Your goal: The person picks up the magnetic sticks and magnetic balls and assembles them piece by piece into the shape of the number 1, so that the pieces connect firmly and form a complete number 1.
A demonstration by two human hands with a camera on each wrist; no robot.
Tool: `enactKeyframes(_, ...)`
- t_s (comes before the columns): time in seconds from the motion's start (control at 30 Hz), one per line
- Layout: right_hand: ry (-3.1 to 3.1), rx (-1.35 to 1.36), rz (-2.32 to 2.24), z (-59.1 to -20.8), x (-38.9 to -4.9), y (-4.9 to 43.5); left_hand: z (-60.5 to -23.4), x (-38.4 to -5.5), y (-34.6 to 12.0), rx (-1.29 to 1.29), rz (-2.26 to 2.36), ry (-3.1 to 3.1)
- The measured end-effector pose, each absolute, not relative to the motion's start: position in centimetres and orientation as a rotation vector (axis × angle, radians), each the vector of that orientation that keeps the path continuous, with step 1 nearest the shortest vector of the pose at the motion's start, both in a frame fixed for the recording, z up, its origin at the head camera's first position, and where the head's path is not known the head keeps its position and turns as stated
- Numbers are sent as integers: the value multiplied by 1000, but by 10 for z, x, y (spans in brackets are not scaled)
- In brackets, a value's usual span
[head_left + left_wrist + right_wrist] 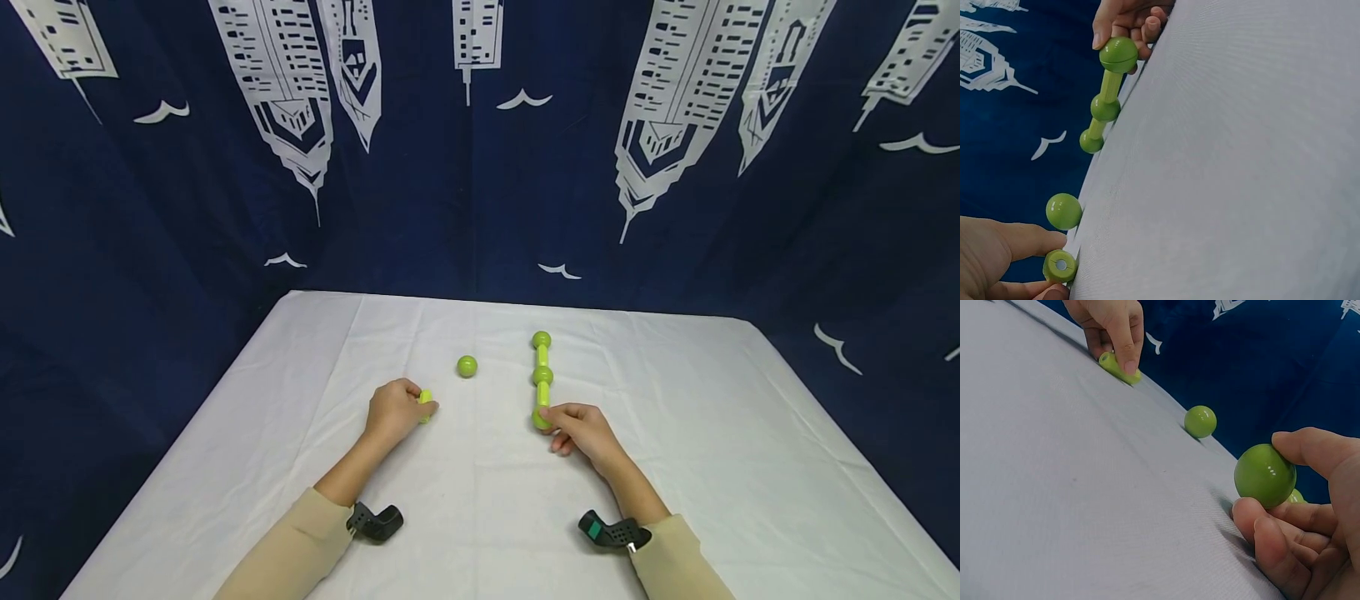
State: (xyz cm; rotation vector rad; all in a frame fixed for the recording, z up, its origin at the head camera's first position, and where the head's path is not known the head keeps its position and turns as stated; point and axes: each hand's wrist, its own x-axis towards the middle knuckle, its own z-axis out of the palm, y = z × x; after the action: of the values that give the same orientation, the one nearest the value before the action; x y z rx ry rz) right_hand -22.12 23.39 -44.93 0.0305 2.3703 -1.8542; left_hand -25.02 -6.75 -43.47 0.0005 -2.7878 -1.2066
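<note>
My left hand (392,410) pinches a short yellow-green rod (425,406) at the white tabletop. In the left wrist view, the end of this rod (1060,267) shows a round silvery centre. On the right, my right hand (588,433) holds the near ball (1265,475) of a straight chain between thumb and fingers. That chain has a middle ball (542,376) and a far ball (542,339), joined by two yellow-green rods. A loose green ball (467,367) lies between the hands, a little farther back.
A white cloth (480,517) with faint creases covers the table. Behind it hangs a dark blue curtain (480,192) with white buildings and birds. Each wrist wears a black camera mount, the left one (377,522) and the right one (613,532) both above the cloth.
</note>
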Motion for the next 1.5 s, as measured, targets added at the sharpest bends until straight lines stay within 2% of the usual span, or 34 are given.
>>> enactKeyframes(0.37,2370,-25,-1887,-452,-221,234,-436,-250,-69,56,-1232,-2770)
enactKeyframes(1.5,2365,33,-1855,-451,-224,234,-430,-234,-36,-20,-2030,-2678)
